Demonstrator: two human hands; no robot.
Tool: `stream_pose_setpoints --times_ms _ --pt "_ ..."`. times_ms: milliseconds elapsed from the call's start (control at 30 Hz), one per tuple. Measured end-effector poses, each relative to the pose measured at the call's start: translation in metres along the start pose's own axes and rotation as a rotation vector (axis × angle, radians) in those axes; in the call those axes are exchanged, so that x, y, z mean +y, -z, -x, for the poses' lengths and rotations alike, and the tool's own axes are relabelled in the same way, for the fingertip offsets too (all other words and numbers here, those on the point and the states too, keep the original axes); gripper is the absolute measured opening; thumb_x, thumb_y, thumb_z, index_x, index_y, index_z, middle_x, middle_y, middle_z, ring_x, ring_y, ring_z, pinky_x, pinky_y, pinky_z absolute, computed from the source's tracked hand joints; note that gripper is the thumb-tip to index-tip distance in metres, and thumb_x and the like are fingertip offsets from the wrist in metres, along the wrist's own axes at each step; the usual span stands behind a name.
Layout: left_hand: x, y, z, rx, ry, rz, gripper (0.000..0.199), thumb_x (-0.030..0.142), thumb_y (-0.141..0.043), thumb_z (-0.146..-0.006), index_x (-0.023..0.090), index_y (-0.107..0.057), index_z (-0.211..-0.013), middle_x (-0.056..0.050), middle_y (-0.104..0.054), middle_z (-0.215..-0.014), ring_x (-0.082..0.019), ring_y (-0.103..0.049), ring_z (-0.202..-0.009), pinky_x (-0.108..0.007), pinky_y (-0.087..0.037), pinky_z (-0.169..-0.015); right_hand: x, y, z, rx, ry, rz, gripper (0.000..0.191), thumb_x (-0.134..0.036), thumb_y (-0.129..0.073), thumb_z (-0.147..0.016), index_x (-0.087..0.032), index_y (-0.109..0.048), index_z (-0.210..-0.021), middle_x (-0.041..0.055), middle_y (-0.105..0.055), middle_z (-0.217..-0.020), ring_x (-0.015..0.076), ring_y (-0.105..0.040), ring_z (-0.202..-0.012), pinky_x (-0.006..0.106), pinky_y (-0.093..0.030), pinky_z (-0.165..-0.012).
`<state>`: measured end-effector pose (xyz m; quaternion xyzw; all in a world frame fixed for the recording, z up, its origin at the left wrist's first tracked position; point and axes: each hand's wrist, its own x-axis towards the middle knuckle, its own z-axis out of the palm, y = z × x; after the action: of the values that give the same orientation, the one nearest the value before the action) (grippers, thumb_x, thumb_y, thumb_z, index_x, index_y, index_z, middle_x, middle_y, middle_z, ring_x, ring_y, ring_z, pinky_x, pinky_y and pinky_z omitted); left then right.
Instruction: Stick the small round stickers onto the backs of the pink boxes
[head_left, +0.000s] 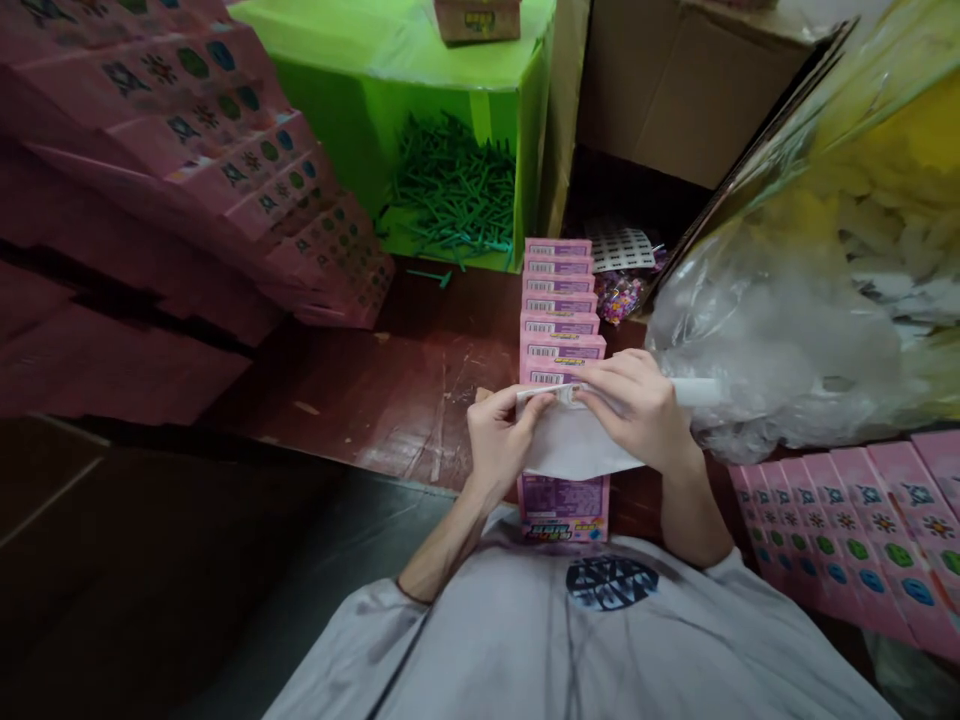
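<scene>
A white paper sheet (577, 448) is held in front of my chest, over a row of small pink-and-purple boxes (559, 328). My left hand (496, 432) pinches its upper left edge between thumb and fingers. Close beside it, my right hand (636, 408) is closed on the same edge, thumb and fingertips near the left thumb. Something small lies between the two thumbs, too small to name. A white rolled or folded end of paper (697, 391) sticks out to the right behind my right hand. Below the sheet, the nearest box (565, 510) shows its printed purple face.
Pink boxes (247, 170) are stacked at left; another row (847, 540) stands at right. A green carton (536, 150) holds many green plastic pieces (457, 185), one (431, 277) loose on the dark red table (345, 400). Colourful packets (621, 297) and a clear plastic bag (780, 340) lie right.
</scene>
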<state>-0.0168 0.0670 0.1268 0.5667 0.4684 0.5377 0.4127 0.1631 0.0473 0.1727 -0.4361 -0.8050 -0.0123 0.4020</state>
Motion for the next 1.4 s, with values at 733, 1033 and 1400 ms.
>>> stream_pose_setpoints --times_ms 733,1033,1400 --pt "-0.041 0.07 -0.037 0.635 0.014 -0.022 0.043 0.055 -0.071 -0.08 0.014 -0.067 -0.069 0.002 -0.056 -0.057 -0.009 -0.047 -0.057 -0.028 -0.035 -0.054 0.016 -0.038 0.059 -0.333 -0.226 -0.149 0.005 -0.024 -0.078 -0.082 -0.022 -0.074 -0.083 -0.0016 -0.077 -0.083 0.0189 -0.064 -0.084 0.045 -0.036 -0.1" --pt "-0.035 0.05 -0.028 0.494 -0.019 0.048 0.051 0.065 -0.062 -0.083 0.015 -0.066 -0.072 0.0 -0.061 -0.064 -0.01 -0.05 -0.059 -0.024 -0.037 -0.055 -0.005 -0.016 0.056 0.206 -0.032 0.245 0.046 -0.021 -0.076 -0.083 -0.02 -0.063 -0.126 0.0101 -0.076 -0.105 0.022 -0.071 -0.083 0.046 -0.045 -0.097" --pt "-0.005 -0.013 0.002 0.024 -0.077 -0.079 0.04 0.049 -0.05 -0.096 0.02 -0.073 -0.083 0.0 -0.064 -0.066 -0.014 -0.054 -0.062 -0.027 -0.04 -0.067 0.006 -0.038 -0.023 0.189 0.187 0.112 0.016 -0.017 -0.061 -0.093 -0.026 -0.073 -0.087 -0.0025 -0.075 -0.085 0.0164 -0.067 -0.085 0.044 -0.044 -0.103"
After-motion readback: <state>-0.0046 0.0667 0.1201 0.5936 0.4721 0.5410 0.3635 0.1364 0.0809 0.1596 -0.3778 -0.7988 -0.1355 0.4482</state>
